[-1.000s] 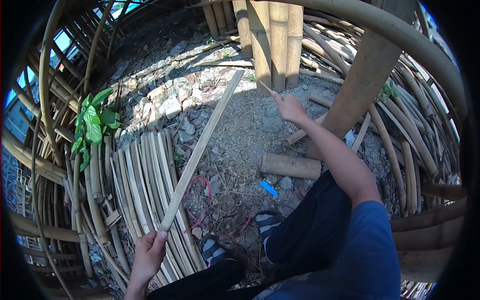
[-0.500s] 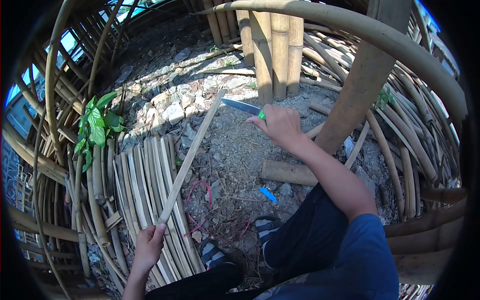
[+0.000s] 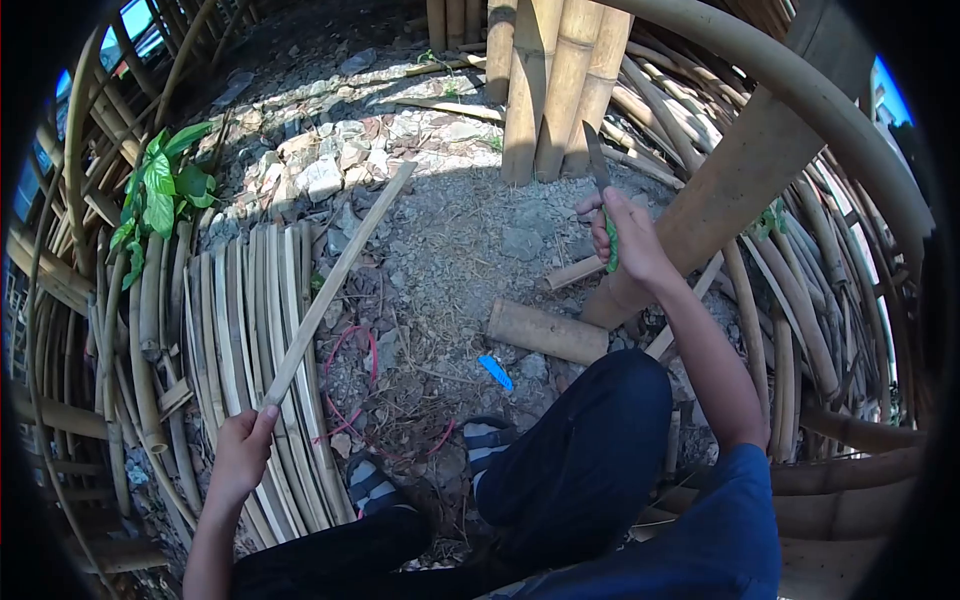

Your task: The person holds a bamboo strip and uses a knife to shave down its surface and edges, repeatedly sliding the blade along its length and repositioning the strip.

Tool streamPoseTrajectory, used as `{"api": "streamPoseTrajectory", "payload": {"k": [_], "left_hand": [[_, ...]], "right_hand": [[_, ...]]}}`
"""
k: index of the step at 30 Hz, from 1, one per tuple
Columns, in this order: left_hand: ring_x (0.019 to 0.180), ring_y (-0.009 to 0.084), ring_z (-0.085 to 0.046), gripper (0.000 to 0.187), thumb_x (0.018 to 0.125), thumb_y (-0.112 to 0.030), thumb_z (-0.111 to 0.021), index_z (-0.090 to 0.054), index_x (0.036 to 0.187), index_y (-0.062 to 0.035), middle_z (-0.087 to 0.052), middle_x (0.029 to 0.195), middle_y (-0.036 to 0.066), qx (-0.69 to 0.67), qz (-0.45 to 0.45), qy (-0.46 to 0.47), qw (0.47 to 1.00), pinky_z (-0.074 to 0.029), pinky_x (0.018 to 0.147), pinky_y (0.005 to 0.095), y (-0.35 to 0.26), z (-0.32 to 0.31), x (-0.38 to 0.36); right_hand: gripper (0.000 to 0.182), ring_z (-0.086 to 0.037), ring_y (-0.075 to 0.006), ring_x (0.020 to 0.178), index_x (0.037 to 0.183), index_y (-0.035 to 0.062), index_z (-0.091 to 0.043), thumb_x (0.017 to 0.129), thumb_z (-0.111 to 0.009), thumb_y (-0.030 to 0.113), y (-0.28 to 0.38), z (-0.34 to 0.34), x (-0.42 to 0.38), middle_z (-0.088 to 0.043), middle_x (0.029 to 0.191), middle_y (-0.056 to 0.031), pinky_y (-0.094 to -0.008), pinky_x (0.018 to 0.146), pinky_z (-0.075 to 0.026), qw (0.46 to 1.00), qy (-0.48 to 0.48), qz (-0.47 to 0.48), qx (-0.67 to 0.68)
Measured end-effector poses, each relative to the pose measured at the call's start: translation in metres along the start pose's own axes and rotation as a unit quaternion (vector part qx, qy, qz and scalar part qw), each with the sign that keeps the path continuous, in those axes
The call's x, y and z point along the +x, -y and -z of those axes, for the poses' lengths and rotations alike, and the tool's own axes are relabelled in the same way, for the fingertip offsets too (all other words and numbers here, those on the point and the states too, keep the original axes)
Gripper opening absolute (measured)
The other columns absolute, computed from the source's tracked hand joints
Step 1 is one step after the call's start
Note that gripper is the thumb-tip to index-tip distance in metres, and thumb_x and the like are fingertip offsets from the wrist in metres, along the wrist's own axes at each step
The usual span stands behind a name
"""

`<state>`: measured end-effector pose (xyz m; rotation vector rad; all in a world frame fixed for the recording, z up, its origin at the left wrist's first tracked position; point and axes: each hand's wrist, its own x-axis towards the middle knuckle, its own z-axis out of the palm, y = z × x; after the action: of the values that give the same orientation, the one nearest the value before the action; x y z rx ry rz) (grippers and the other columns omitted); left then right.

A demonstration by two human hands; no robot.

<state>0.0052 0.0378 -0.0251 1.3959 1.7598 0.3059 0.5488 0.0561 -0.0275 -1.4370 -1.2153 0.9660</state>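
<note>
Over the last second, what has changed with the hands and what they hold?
The right hand drew back from the bamboo posts and turned the knife from pointing left to pointing up. The left hand kept its grip on the bamboo strip, which stayed slanted.

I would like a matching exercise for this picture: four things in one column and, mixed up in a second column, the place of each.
Things:
1. knife
2. bamboo strip
3. blue scrap
4. short bamboo log

Places:
a. on the ground beside the shoes
b. in the left hand
c. in the right hand
d. on the ground, close above the knee

Pairs: 1-c, 2-b, 3-a, 4-d
</note>
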Motion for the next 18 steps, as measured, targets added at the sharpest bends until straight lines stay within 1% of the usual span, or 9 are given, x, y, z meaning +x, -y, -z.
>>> {"api": "streamPoseTrajectory", "payload": {"k": [2, 4, 5, 6, 9, 13, 15, 16, 18], "left_hand": [[0.05, 0.0048, -0.039, 0.046, 0.103, -0.035, -0.058, -0.053, 0.07, -0.0039, -0.044, 0.056, -0.004, 0.008, 0.005, 0.008, 1.0, -0.032, 0.045, 0.0271, -0.004, -0.003, 0.004], [0.05, 0.0051, -0.039, 0.046, 0.103, -0.035, -0.057, -0.053, 0.07, -0.0039, -0.044, 0.056, -0.004, 0.02, 0.01, 0.006, 1.0, -0.032, 0.046, 0.0271, -0.004, -0.006, 0.009], [0.05, 0.005, -0.039, 0.046, 0.103, -0.036, -0.057, -0.054, 0.07, -0.004, -0.044, 0.056, -0.004, 0.021, 0.011, 0.01, 1.0, -0.032, 0.046, 0.0271, -0.005, -0.007, 0.011], [0.05, 0.005, -0.039, 0.046, 0.103, -0.036, -0.057, -0.054, 0.07, -0.004, -0.044, 0.056, -0.004, 0.023, 0.013, 0.013, 1.0, -0.032, 0.046, 0.0271, -0.005, -0.007, 0.013], [0.049, 0.0048, -0.038, 0.046, 0.103, -0.037, -0.057, -0.053, 0.07, -0.0041, -0.044, 0.056, -0.004, 0.029, 0.03, 0.021, 0.999, -0.032, 0.045, 0.0271, -0.009, -0.01, 0.016], [0.049, 0.0051, -0.037, 0.048, 0.102, -0.039, -0.058, -0.053, 0.069, -0.0041, -0.042, 0.055, -0.005, 0.027, 0.04, 0.024, 0.999, -0.031, 0.045, 0.0276, -0.002, -0.014, 0.023], [0.049, 0.0055, -0.036, 0.05, 0.102, -0.04, -0.058, -0.052, 0.069, -0.0039, -0.042, 0.054, -0.004, 0.051, 0.034, 0.027, 0.998, -0.03, 0.045, 0.0284, -0.001, -0.015, 0.026], [0.049, 0.0055, -0.036, 0.05, 0.102, -0.04, -0.058, -0.052, 0.069, -0.0039, -0.042, 0.054, -0.004, 0.05, 0.041, 0.027, 0.998, -0.03, 0.045, 0.0284, 0.0, -0.016, 0.027], [0.049, 0.0056, -0.036, 0.05, 0.103, -0.04, -0.058, -0.052, 0.069, -0.0039, -0.042, 0.054, -0.004, 0.056, 0.042, 0.026, 0.997, -0.03, 0.045, 0.0288, -0.002, -0.018, 0.029]], "right_hand": [[0.054, -0.058, -0.015, 0.066, 0.117, -0.0024, -0.058, 0.109, -0.034, 0.046, -0.023, 0.001, -0.006, -0.057, 0.074, -0.002, -0.0294, 0.06, -0.048, 0.997, 0.027, -0.032, 0.069], [0.056, -0.06, -0.0146, 0.073, 0.126, -0.0042, -0.055, 0.109, -0.034, 0.045, -0.045, -0.013, -0.01, -0.058, 0.08, -0.0052, -0.0278, 0.064, -0.05, 0.97, -0.028, -0.041, 0.237], [0.049, -0.061, -0.015, 0.079, 0.13, -0.0043, -0.055, 0.109, -0.04, 0.037, -0.059, -0.017, -0.011, -0.059, 0.083, -0.0063, -0.0296, 0.068, -0.054, 0.96, -0.036, -0.037, 0.276], [0.049, -0.061, -0.015, 0.079, 0.13, -0.0043, -0.055, 0.109, -0.04, 0.037, -0.077, -0.02, -0.01, -0.059, 0.083, -0.0063, -0.0296, 0.068, -0.054, 0.96, -0.033, -0.046, 0.276], [0.028, -0.063, -0.0155, 0.077, 0.12, -0.0035, -0.062, 0.104, -0.055, 0.018, -0.138, -0.034, -0.005, -0.062, 0.091, -0.0067, -0.0323, 0.073, -0.057, 0.967, -0.08, -0.051, 0.235], [0.028, -0.063, -0.0155, 0.075, 0.115, -0.0039, -0.065, 0.103, -0.056, 0.02, -0.19, -0.051, -0.004, -0.063, 0.095, -0.0068, -0.0306, 0.072, -0.056, 0.968, -0.102, -0.089, 0.213], [0.026, -0.063, -0.0163, 0.078, 0.109, -0.0035, -0.068, 0.102, -0.059, 0.02, -0.207, -0.056, -0.005, -0.063, 0.094, -0.0069, -0.0291, 0.072, -0.052, 0.984, -0.129, -0.085, 0.092], [0.026, -0.063, -0.0163, 0.078, 0.109, -0.0035, -0.068, 0.102, -0.059, 0.02, -0.215, -0.055, -0.005, -0.063, 0.094, -0.0069, -0.0291, 0.072, -0.052, 0.984, -0.123, -0.09, 0.091], [0.023, -0.061, -0.0178, 0.08, 0.105, -0.0017, -0.071, 0.1, -0.061, 0.018, -0.222, -0.053, -0.005, -0.062, 0.092, -0.0076, -0.0286, 0.072, -0.049, 0.962, -0.172, 0.053, -0.207]]}}
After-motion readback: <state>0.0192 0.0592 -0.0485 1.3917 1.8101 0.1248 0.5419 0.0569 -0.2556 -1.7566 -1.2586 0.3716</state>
